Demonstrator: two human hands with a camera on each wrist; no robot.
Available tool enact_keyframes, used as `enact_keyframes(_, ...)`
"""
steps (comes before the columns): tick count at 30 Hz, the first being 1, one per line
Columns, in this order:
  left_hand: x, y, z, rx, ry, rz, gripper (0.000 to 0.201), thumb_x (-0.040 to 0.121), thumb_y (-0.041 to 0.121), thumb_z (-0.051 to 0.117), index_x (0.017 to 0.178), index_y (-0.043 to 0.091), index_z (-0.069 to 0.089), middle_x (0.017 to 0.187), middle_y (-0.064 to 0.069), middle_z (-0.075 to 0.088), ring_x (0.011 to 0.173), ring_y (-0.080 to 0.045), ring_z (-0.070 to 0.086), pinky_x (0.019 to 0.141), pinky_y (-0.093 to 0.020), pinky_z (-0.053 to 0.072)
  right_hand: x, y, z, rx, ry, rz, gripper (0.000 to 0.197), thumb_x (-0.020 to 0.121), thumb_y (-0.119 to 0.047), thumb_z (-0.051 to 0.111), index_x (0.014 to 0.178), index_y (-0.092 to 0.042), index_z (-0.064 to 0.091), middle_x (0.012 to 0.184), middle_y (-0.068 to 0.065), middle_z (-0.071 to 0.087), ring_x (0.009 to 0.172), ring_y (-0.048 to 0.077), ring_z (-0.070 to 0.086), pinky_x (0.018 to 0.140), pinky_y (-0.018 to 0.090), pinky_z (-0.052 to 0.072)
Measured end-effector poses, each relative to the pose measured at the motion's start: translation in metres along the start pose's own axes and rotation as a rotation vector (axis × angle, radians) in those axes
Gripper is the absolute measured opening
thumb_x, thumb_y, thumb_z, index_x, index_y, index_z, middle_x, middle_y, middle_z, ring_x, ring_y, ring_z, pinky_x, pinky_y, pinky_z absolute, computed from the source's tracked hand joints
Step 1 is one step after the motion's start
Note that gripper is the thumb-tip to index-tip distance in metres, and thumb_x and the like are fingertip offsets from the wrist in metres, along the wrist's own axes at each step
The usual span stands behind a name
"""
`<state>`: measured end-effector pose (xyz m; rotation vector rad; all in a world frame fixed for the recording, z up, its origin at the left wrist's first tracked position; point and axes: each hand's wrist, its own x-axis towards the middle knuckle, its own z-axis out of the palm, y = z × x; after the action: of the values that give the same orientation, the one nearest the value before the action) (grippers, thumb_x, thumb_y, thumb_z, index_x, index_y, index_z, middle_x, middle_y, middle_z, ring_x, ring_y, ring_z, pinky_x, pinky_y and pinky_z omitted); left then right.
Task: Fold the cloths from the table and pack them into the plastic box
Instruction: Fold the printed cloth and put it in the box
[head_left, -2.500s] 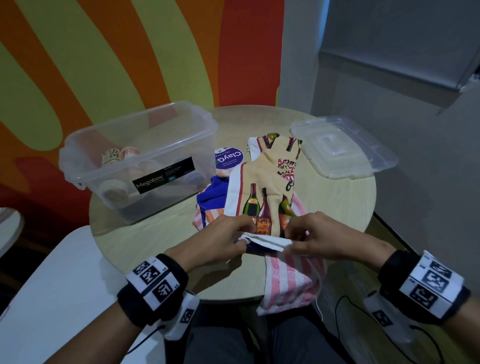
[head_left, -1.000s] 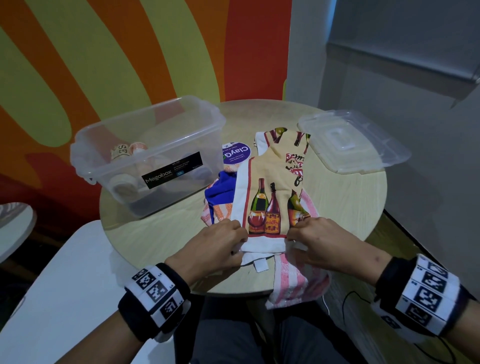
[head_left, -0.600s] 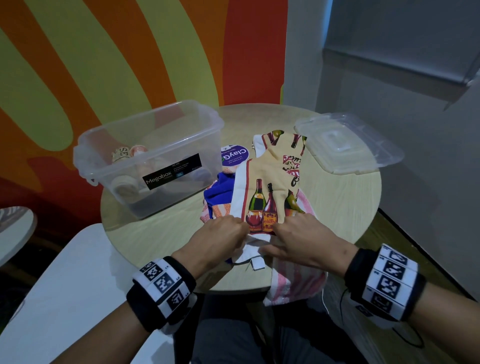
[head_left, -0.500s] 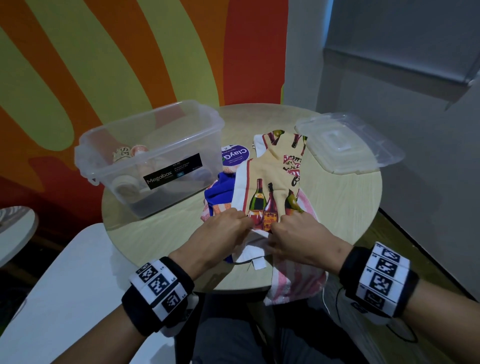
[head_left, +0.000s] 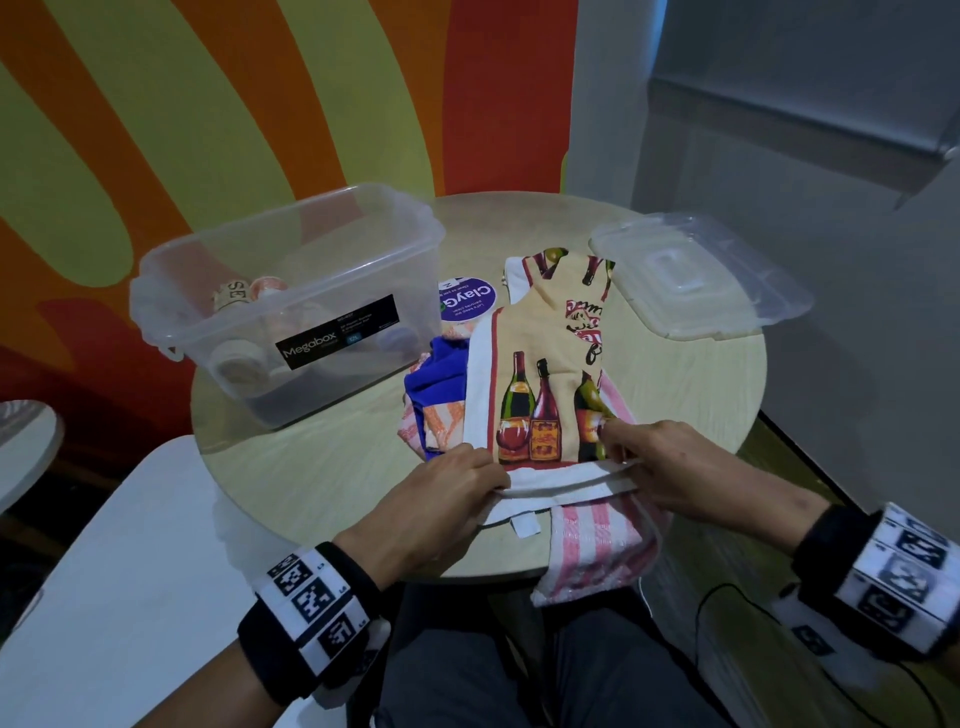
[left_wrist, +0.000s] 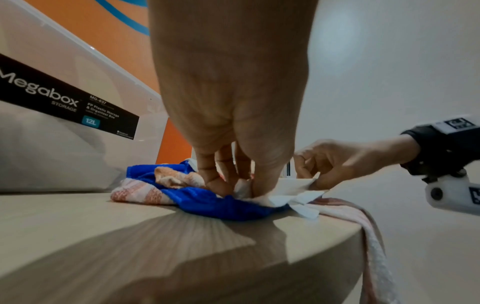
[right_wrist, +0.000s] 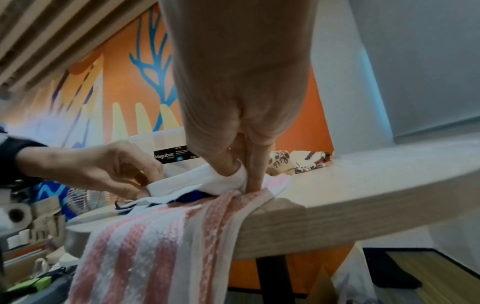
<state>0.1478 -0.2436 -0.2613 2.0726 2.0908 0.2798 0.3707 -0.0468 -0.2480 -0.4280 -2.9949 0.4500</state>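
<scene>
Clear plastic box (head_left: 291, 306) sits left-rear on the round table (head_left: 322, 467), rolled items inside; its lid (head_left: 696, 275) lies right-rear. Beside the box: wine-bottle cloth (head_left: 545, 384) on a blue cloth (head_left: 441, 379) and pink striped towel (head_left: 592, 551) overhanging the edge. Left hand (head_left: 447, 499) and right hand (head_left: 660, 467) each pinch the wine cloth's near white hem.
</scene>
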Motion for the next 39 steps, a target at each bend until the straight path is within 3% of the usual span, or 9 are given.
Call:
enact_keyframes(3,0.004,0.002,-0.004,-0.048,0.07,0.013,0.018,0.105,0.031,0.051,0.114,0.024,0.065,0.11,0.006,0.064,0.1,-0.011,0.053,0.086,-0.035,0.052,-0.003,0.003,0.004,0.042,0.063,0.02,0.023,0.094,-0.011,0.063,0.089,-0.024,0.044,0.069,-0.006,0.054,0.057,0.017,0.052,0.052,0.04,0.043)
enact_keyframes(6,0.007,0.015,-0.012,-0.14,0.169,0.05,0.005,0.103,0.025,0.054,0.107,0.025,0.057,0.102,0.009,0.06,0.093,-0.009,0.05,0.078,-0.026,0.047,-0.003,0.0,0.011,0.014,0.114,0.03,0.024,0.093,-0.005,0.057,0.084,-0.02,0.041,0.061,-0.004,0.047,0.05,0.021,0.044,0.049,0.034,0.031)
enact_keyframes(9,0.006,0.022,-0.008,-0.036,0.057,0.101,0.011,0.102,0.022,0.055,0.101,0.028,0.045,0.103,0.01,0.051,0.092,-0.011,0.045,0.075,-0.03,0.046,-0.003,0.0,0.011,0.015,0.08,0.01,0.032,0.081,0.008,0.058,0.078,-0.021,0.045,0.063,-0.006,0.048,0.051,0.02,0.043,0.049,0.027,0.026)
enact_keyframes(15,-0.003,0.009,0.003,0.073,-0.022,0.033,0.011,0.102,0.018,0.054,0.104,0.022,0.063,0.111,0.006,0.055,0.098,-0.014,0.047,0.081,-0.037,0.051,-0.003,0.008,0.002,0.033,-0.069,-0.028,0.027,0.086,-0.003,0.066,0.098,-0.025,0.078,0.088,-0.01,0.059,0.076,0.012,0.057,0.063,0.029,0.044)
enact_keyframes(19,-0.004,0.007,0.003,0.058,-0.06,-0.005,0.04,0.101,0.056,0.045,0.109,0.022,0.063,0.111,0.008,0.053,0.102,-0.009,0.048,0.082,-0.032,0.05,-0.007,0.007,-0.008,0.095,-0.109,-0.069,0.014,0.095,-0.018,0.063,0.102,-0.021,0.076,0.092,-0.011,0.06,0.08,0.004,0.057,0.068,0.024,0.046)
enact_keyframes(22,-0.007,0.01,0.003,0.128,-0.044,0.004,0.032,0.1,0.045,0.05,0.114,0.019,0.064,0.115,0.004,0.056,0.106,-0.013,0.051,0.082,-0.033,0.052,-0.012,0.004,-0.013,0.056,-0.172,-0.086,0.019,0.096,-0.036,0.064,0.097,-0.018,0.07,0.093,-0.01,0.056,0.083,0.006,0.055,0.072,0.027,0.046)
enact_keyframes(27,-0.009,0.007,-0.006,0.101,0.057,0.082,0.028,0.102,0.03,0.045,0.107,0.019,0.071,0.109,0.001,0.065,0.099,-0.017,0.059,0.08,-0.034,0.055,-0.023,0.005,-0.013,-0.012,-0.049,-0.142,0.006,0.093,-0.02,0.064,0.093,-0.016,0.069,0.096,-0.006,0.061,0.088,0.01,0.059,0.073,0.033,0.052)
enact_keyframes(33,-0.017,0.001,-0.027,0.057,0.053,0.18,0.034,0.095,0.037,0.046,0.1,0.024,0.076,0.102,0.006,0.072,0.096,-0.013,0.062,0.079,-0.033,0.055,-0.037,-0.004,-0.012,0.099,0.002,-0.222,0.021,0.089,-0.03,0.072,0.076,-0.019,0.059,0.11,-0.009,0.061,0.105,0.006,0.056,0.081,0.024,0.051)
enact_keyframes(39,-0.017,-0.003,-0.013,0.071,-0.048,0.2,0.034,0.099,0.037,0.042,0.098,0.023,0.073,0.099,0.006,0.07,0.094,-0.012,0.062,0.088,-0.032,0.052,-0.036,-0.008,0.025,0.266,0.041,-0.079,0.025,0.087,-0.003,0.07,0.098,-0.022,0.057,0.09,-0.016,0.063,0.083,0.004,0.063,0.065,0.027,0.052)
